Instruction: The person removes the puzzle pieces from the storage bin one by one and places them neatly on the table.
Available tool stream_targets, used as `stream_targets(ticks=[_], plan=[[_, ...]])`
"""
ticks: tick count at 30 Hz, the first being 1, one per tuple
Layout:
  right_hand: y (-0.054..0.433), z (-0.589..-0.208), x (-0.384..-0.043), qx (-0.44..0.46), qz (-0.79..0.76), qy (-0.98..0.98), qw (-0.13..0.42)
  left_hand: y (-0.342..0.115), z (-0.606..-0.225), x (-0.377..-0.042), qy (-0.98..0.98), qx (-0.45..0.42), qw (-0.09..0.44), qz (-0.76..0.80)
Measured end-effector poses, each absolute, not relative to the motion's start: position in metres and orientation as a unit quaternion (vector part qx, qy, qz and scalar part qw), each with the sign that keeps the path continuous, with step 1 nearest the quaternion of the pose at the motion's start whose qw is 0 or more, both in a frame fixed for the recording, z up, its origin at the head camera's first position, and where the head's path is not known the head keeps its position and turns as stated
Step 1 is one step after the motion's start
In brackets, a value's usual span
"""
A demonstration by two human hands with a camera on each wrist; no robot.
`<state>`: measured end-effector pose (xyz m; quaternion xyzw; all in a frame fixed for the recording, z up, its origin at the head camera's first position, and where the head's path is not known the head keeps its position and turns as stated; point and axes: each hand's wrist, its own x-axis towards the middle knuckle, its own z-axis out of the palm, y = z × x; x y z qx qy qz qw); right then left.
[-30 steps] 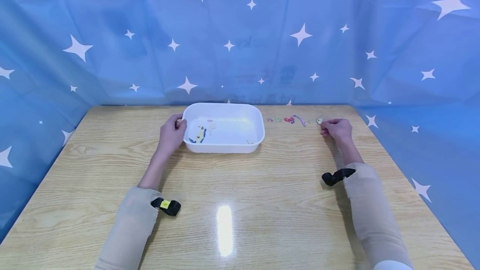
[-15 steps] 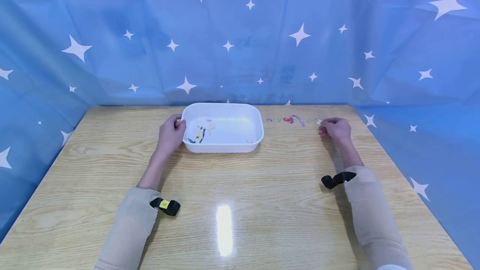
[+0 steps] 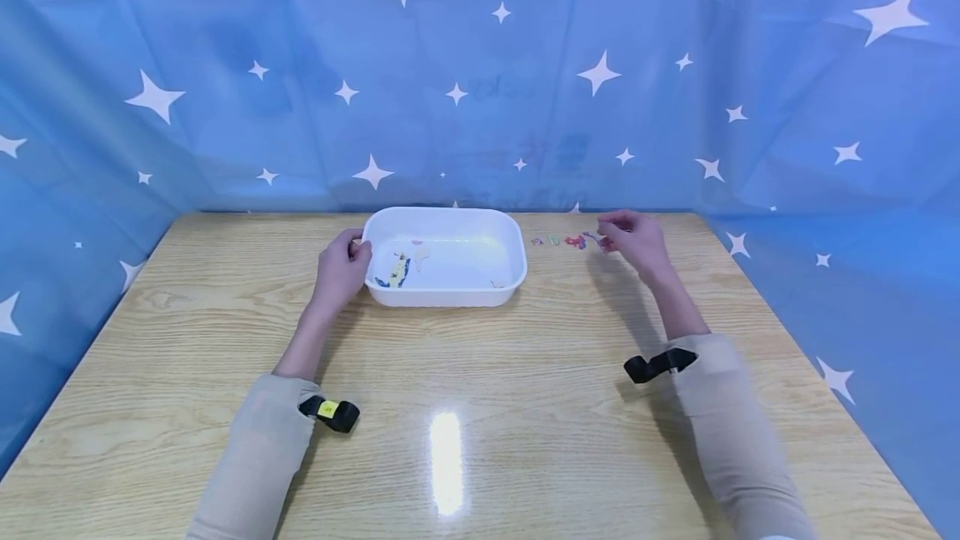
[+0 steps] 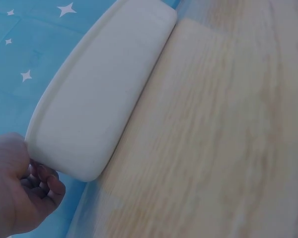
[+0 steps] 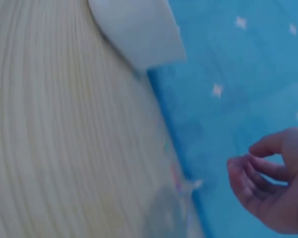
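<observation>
In the head view, my left hand (image 3: 341, 272) grips the left end of a white plastic tub (image 3: 446, 297). The left wrist view has its curled fingers at the corner of the tub's rim (image 4: 42, 111). My right hand (image 3: 636, 242) is raised over the right part of a row of small flat colourful pieces. Its thumb and bent fingertips (image 5: 233, 162) are close together in the right wrist view; no piece shows between them. Left of the hand lie a red piece (image 3: 575, 242), a green one (image 3: 553, 239) and a small purplish one (image 3: 537, 241). The row's right end is hidden.
Inside the tub lie a yellow-and-blue piece (image 3: 400, 270) and a pale pink one (image 3: 420, 252). Blue star-print cloth (image 3: 480, 107) hangs behind the wooden table (image 3: 525, 407). A black wrist camera (image 3: 330, 412) sits on each sleeve.
From the pale piece at the row's right end, my right hand has risen and moved left. That piece's place is now covered by the hand. My left hand and the tub have stayed put.
</observation>
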<state>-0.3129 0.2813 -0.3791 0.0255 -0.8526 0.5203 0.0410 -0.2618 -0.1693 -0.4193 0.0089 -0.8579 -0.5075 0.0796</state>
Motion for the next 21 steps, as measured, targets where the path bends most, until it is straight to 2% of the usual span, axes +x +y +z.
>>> stream_targets(ticks=[12, 21], plan=[[0.209, -0.359, -0.305, 0.194, 0.478, -0.856, 0.000, -0.169, -0.422, -0.264, -0.854, 0.020, 0.067, -0.516], [0.165, -0.360, -0.305, 0.282, 0.458, -0.839, -0.085, -0.169, -0.421, -0.264, -0.856, 0.020, 0.071, -0.512]])
